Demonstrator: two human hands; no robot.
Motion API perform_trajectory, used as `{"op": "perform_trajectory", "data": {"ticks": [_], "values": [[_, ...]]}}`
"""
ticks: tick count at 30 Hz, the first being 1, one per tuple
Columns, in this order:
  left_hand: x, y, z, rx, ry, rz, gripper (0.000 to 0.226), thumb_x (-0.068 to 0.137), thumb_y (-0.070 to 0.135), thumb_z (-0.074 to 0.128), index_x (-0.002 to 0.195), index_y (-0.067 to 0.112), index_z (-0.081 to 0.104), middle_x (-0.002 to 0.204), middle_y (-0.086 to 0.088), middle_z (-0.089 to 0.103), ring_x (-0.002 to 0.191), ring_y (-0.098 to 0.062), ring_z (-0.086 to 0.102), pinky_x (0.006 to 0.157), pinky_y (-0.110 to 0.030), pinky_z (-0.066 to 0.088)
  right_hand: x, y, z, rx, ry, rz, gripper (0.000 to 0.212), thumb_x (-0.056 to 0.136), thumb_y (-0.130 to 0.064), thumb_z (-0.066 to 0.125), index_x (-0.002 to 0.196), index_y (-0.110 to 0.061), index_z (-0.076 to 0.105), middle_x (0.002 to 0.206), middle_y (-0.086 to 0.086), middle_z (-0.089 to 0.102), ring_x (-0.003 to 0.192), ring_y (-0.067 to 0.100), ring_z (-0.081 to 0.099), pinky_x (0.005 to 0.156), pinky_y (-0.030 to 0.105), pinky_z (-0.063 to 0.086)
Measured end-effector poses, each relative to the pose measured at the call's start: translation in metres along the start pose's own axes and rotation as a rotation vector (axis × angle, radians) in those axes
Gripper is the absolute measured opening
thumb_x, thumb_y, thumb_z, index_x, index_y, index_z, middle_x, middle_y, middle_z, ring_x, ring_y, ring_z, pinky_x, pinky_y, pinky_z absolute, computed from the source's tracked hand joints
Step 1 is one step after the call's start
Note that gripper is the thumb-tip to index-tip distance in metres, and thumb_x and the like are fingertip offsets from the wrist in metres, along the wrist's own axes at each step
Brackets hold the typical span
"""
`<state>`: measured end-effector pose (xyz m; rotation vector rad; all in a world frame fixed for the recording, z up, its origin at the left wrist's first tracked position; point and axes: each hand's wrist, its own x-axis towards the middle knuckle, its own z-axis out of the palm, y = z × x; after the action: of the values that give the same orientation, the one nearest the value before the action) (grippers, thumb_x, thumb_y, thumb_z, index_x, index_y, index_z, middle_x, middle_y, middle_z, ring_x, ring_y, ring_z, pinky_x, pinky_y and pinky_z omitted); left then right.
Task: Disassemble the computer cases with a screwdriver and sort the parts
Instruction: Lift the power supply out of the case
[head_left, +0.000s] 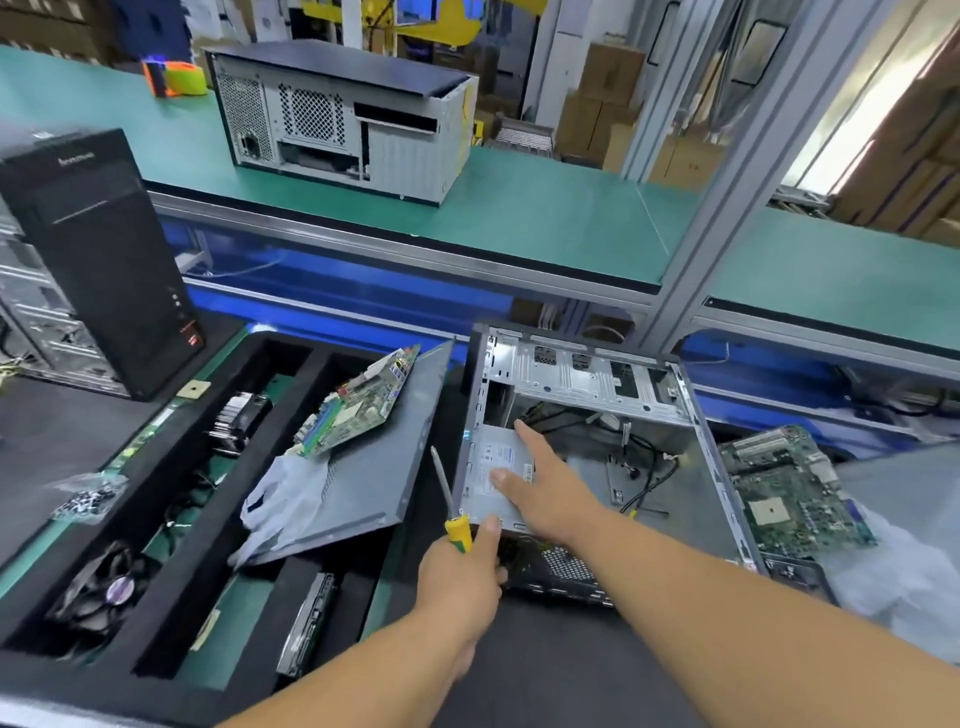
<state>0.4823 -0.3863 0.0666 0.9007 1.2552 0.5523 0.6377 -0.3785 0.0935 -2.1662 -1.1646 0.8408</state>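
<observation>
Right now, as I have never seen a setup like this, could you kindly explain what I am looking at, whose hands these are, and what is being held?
There is one picture, taken by a wide-angle camera worn on a person's head, looking forward and down at a workbench. No robot is involved; both arms are the person's own.

The left hand grips a screwdriver with a yellow handle, shaft pointing up and away. The right hand lies open on a silver metal box inside an opened computer case that lies on its side.

Left of the case, a motherboard and white gloves rest on a removed grey side panel, which lies over a black sorting tray holding a fan and other parts. Another motherboard lies on the right. A black tower stands at left, and a grey case sits on the far green bench.
</observation>
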Motion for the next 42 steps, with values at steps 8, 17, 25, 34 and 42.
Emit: {"op": "perform_trajectory", "data": {"ticks": [8, 17, 25, 34, 42], "values": [[0.003, 0.003, 0.012, -0.028, 0.048, -0.065, 0.046, 0.098, 0.055, 0.06, 0.098, 0.01, 0.066, 0.071, -0.006, 0.071, 0.057, -0.017, 0.067, 0.079, -0.042, 0.062, 0.0, 0.003, 0.002, -0.104, -0.022, -0.031, 0.075, 0.101, -0.056, 0.05, 0.16, -0.047, 0.005, 0.157, 0.008, 0.046, 0.1, 0.016, 0.051, 0.101, 0.042, 0.049], [0.008, 0.003, 0.027, 0.003, 0.205, -0.126, 0.062, 0.084, 0.067, 0.069, 0.087, 0.005, 0.066, 0.073, -0.014, 0.074, 0.06, -0.028, 0.068, 0.072, -0.04, 0.061, 0.006, 0.01, 0.008, -0.154, 0.001, -0.025, 0.077, 0.1, -0.06, 0.046, 0.159, -0.049, -0.002, 0.164, -0.001, 0.036, 0.144, 0.024, 0.044, 0.111, 0.044, 0.041], [0.008, 0.005, 0.038, -0.123, 0.195, -0.154, 0.046, 0.091, 0.05, 0.066, 0.091, 0.004, 0.069, 0.071, -0.012, 0.073, 0.058, -0.027, 0.063, 0.066, -0.036, 0.056, 0.008, 0.01, 0.007, -0.17, -0.016, -0.068, 0.076, 0.104, -0.054, 0.043, 0.162, -0.041, -0.003, 0.167, 0.001, 0.028, 0.148, 0.025, 0.037, 0.115, 0.045, 0.038], [-0.002, -0.031, -0.003, 0.009, -0.054, 0.075, 0.059, 0.089, 0.069, 0.059, 0.084, 0.011, 0.059, 0.055, -0.003, 0.054, 0.049, -0.019, 0.052, 0.05, -0.032, 0.045, 0.003, 0.013, 0.011, -0.098, 0.153, -0.087, 0.062, 0.103, -0.042, 0.045, 0.159, -0.042, 0.018, 0.164, -0.002, 0.027, 0.142, 0.026, 0.044, 0.11, 0.044, 0.039], [0.019, -0.074, -0.077, 1.15, -0.278, 0.703, 0.032, 0.086, 0.064, 0.044, 0.085, 0.034, 0.033, 0.074, 0.009, 0.052, 0.07, -0.013, 0.051, 0.06, -0.032, 0.036, 0.011, 0.023, -0.007, 0.497, 0.355, 0.08, 0.032, 0.108, -0.022, 0.04, 0.128, -0.04, 0.056, 0.107, -0.006, 0.063, 0.079, 0.015, 0.064, 0.062, 0.036, 0.059]]}}
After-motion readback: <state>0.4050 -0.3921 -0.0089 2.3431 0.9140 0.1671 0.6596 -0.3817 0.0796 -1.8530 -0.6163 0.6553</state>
